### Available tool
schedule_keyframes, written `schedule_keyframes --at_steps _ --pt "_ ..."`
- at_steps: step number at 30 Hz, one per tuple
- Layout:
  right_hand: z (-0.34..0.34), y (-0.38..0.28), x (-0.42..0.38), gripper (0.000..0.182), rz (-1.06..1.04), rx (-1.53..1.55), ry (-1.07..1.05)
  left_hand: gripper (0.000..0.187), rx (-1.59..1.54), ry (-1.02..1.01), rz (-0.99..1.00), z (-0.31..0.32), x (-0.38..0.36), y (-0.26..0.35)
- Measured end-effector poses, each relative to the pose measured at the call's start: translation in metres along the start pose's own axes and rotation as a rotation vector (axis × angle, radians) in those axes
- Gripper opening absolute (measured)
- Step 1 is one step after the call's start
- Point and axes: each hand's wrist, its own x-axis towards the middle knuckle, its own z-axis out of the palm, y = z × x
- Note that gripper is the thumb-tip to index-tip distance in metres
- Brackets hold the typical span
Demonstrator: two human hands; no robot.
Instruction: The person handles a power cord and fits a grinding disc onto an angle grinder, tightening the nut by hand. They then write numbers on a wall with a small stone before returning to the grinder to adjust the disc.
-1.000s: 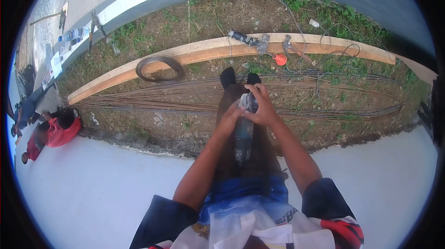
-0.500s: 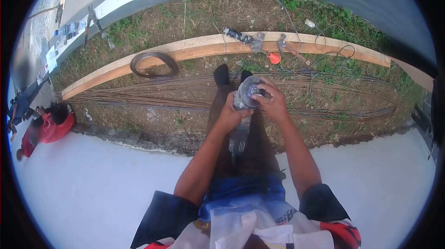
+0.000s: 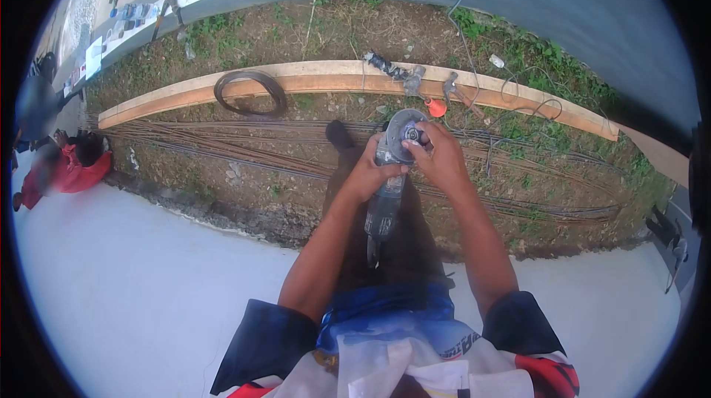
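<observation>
Angle grinder (image 3: 386, 191): held upright above the lap, body wrapped in the closed left hand (image 3: 366, 176), disc end uppermost. Right hand (image 3: 441, 161): fingers pinched on the hub of the grinder's disc (image 3: 405, 134), just right of the left hand. Beyond: steel rods (image 3: 244, 150) on the soil, wooden plank (image 3: 326, 78) carrying a wire coil (image 3: 250, 93).

No readable text, lettering on shirt (image 3: 459, 344) too blurred to make out
</observation>
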Motion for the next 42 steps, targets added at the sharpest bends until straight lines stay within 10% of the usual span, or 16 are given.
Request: schedule_keyframes --at_steps 5,8,11,14,20,23,27,32,42 --pt "0.000 -0.008 -0.002 0.036 -0.272 0.018 0.070 0.080 -0.048 0.020 0.022 -0.002 -0.007 -0.009" --pt "0.012 -0.013 -0.005 0.039 0.081 0.026 -0.086 0.082 -0.066 0.002 0.010 -0.006 -0.015 -0.009" --pt "0.017 -0.012 -0.012 0.037 -0.354 -0.152 -0.072 0.082 -0.117 0.019 0.002 -0.013 -0.023 -0.013" --pt "0.034 -0.033 -0.021 0.034 -0.087 -0.099 0.033 0.082 -0.127 -0.004 0.006 -0.024 -0.033 -0.016" --pt "0.056 -0.044 -0.030 0.030 -0.461 -0.139 -0.012 0.071 -0.148 -0.059 0.035 -0.055 -0.048 -0.026" --pt "0.077 -0.062 -0.036 0.032 -0.080 -0.105 0.063 0.072 -0.125 -0.073 0.046 -0.071 -0.055 -0.023" --pt "0.090 -0.065 -0.025 0.033 -0.415 -0.220 0.019 0.073 -0.168 -0.080 0.050 -0.095 -0.050 -0.026" --pt "0.116 -0.049 0.023 0.031 -0.242 -0.320 0.025 0.074 -0.178 -0.086 0.128 -0.116 -0.001 -0.015" --pt "0.131 0.019 0.168 0.034 -0.591 -0.379 -0.130 0.074 -0.279 -0.093 0.193 -0.160 0.142 -0.024"
